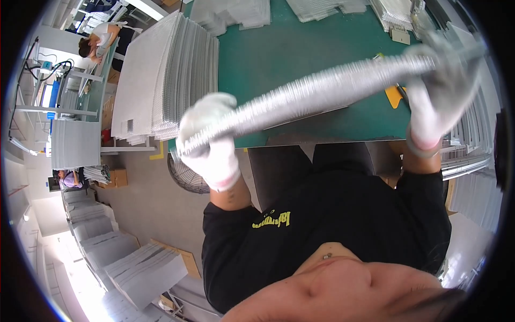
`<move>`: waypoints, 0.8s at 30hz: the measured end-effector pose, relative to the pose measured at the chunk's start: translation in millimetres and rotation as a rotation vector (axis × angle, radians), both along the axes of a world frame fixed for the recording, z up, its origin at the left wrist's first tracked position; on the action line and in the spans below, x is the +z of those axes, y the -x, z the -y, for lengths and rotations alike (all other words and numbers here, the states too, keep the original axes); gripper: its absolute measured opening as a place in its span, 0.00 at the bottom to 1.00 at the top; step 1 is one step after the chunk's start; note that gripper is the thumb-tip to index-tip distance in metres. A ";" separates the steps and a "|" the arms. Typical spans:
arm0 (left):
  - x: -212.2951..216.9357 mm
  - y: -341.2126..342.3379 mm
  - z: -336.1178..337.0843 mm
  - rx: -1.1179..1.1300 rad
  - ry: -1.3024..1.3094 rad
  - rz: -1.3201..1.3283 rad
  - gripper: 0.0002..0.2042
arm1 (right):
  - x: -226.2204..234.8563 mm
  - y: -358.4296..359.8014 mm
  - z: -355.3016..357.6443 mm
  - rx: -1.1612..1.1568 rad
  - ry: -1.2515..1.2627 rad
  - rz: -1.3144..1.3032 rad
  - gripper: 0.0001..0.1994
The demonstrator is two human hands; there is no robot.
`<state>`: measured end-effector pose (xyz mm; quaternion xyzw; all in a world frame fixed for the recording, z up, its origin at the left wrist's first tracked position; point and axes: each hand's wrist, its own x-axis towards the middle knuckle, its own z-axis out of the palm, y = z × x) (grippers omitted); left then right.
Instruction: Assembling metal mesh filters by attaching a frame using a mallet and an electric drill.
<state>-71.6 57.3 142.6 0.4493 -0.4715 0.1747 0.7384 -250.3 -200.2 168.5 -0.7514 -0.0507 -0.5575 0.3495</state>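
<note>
A long silvery panel with a finely ridged edge (pixel 311 96) is held up, tilted, above the green table (pixel 268 45), its right end higher in the picture. It is blurred by motion. My left hand (pixel 209 142), in a white glove, is closed round the panel's left end. At the right end is my right hand (pixel 437 99), also gloved; it looks closed on the panel, though its fingers are smeared. Under the panel, near my right hand, lies a yellow and black tool (pixel 394 97), partly covered.
A tall stack of grey-white sheets (pixel 155 75) stands at the table's left. More silvery pieces (pixel 236 13) lie along the far side, with a small metal plate (pixel 400 36) at the far right. Further stacked panels (pixel 475 129) stand right. Other people (pixel 99 40) sit off left.
</note>
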 end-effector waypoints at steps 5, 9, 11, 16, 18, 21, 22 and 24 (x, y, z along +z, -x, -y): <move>-10.9 -16.8 -9.2 0.185 -0.073 -0.251 0.15 | 48.6 -35.0 -29.7 0.163 -0.323 -0.129 0.26; -8.8 -18.0 5.6 0.144 -0.067 -0.322 0.11 | 77.2 -8.0 58.1 0.260 0.644 -0.480 0.23; -11.9 -21.5 -0.2 0.154 -0.097 -0.312 0.09 | 96.4 -13.0 62.9 0.332 0.673 -0.567 0.23; 0.8 -22.3 -7.3 0.109 -0.160 -0.273 0.07 | 167.7 -28.8 -14.2 -0.011 0.544 -1.243 0.28; 8.3 -25.7 -6.8 -0.037 -0.203 -0.198 0.09 | 134.2 -18.1 5.9 0.252 0.714 -0.659 0.30; 8.6 -24.7 -13.7 0.039 -0.282 -0.171 0.11 | 142.1 -32.4 -1.2 0.288 0.691 -0.907 0.26; 8.8 -25.3 -19.9 0.058 -0.332 -0.148 0.10 | 148.6 -38.5 -9.5 0.299 0.686 -0.995 0.25; 5.6 -31.2 -30.4 0.101 -0.411 -0.146 0.10 | 161.2 -44.3 -22.1 0.296 0.661 -1.172 0.22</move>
